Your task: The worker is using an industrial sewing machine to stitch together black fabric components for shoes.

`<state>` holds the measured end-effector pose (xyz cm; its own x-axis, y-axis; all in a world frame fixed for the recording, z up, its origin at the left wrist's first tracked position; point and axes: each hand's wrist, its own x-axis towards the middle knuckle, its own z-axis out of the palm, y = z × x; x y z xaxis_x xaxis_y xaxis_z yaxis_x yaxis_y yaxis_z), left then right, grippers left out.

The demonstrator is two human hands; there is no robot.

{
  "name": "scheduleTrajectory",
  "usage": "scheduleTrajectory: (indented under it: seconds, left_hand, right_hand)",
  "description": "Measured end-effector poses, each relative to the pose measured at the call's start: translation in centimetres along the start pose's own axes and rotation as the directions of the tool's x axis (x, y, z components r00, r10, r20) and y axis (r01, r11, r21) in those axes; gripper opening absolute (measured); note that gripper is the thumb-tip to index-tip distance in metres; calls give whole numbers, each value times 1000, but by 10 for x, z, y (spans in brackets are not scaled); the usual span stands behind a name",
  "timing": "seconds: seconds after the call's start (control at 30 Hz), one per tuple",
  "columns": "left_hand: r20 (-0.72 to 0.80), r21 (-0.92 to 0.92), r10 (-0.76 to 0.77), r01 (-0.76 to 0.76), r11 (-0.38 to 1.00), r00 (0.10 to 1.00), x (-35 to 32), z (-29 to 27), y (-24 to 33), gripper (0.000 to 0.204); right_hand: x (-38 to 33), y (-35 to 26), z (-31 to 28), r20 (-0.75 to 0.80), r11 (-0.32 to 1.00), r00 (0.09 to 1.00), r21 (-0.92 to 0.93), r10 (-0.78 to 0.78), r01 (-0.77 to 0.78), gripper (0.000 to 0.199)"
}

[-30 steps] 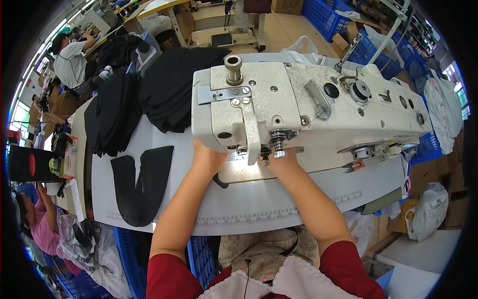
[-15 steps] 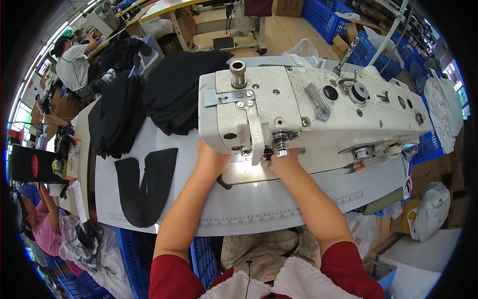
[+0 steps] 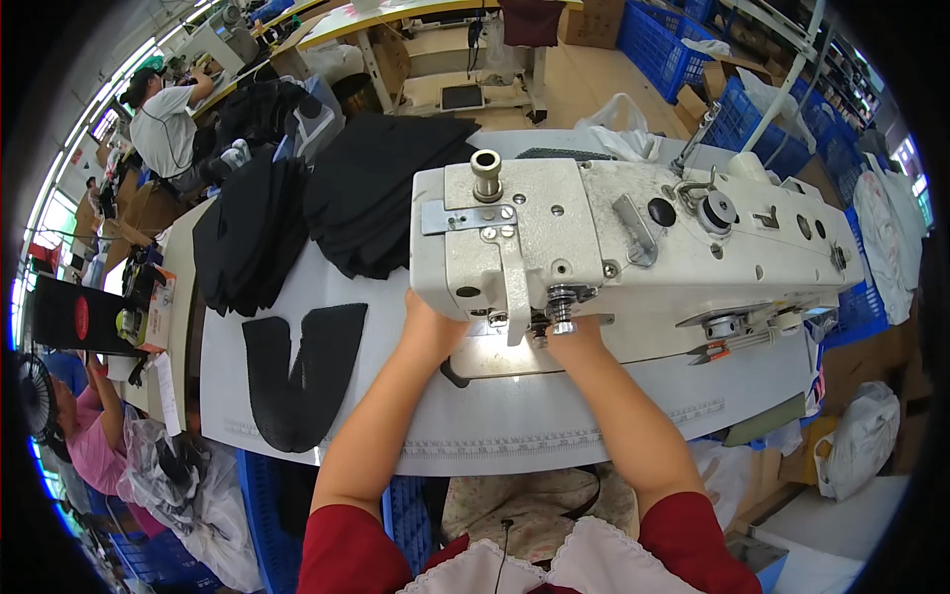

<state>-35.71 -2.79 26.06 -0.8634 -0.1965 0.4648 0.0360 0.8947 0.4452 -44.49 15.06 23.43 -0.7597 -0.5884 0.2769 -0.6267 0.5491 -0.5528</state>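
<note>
A white sewing machine [image 3: 534,223] stands in front of me, its lamp lighting the bed beneath the head. My left hand [image 3: 433,319] reaches in at the left of the machine head, and my right hand [image 3: 576,342] at the right of the needle area. The machine head covers the fingers of both, so neither their pose nor anything in them shows. On the table to the left of my left forearm lies a black V-shaped fabric piece [image 3: 325,381]. Behind it are two stacks of black cut fabric, a narrower stack [image 3: 252,233] and a wider stack [image 3: 371,203].
A printed ruler [image 3: 554,438] runs along the near edge of the white table [image 3: 416,455]. Thread snips with orange parts [image 3: 712,353] lie by the machine's base. Blue crates [image 3: 661,45] and plastic bags stand around. Two people [image 3: 163,124] work at the left.
The whole view has shifted slightly right and down, as from a small head movement. Both hands stay at the machine head, and the fabric lies as before.
</note>
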Motion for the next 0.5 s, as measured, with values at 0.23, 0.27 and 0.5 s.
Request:
scheduleTrajectory:
  seconds: [0.23,0.27,0.5]
  left_hand:
    - [-62,-81,12,-17,997,998,2,9,-5,39]
    - [-62,-83,15,-20,996,998,2,8,-4,39]
    - [-69,-37,5,-7,999,998,4,0,6,29]
  right_hand:
    - [-1,-6,-8,-102,989,992,-131,-79,66,24]
    - [1,-8,-11,-92,992,992,-101,-89,80,23]
    - [2,-6,-5,-211,991,969,-62,-128,118,19]
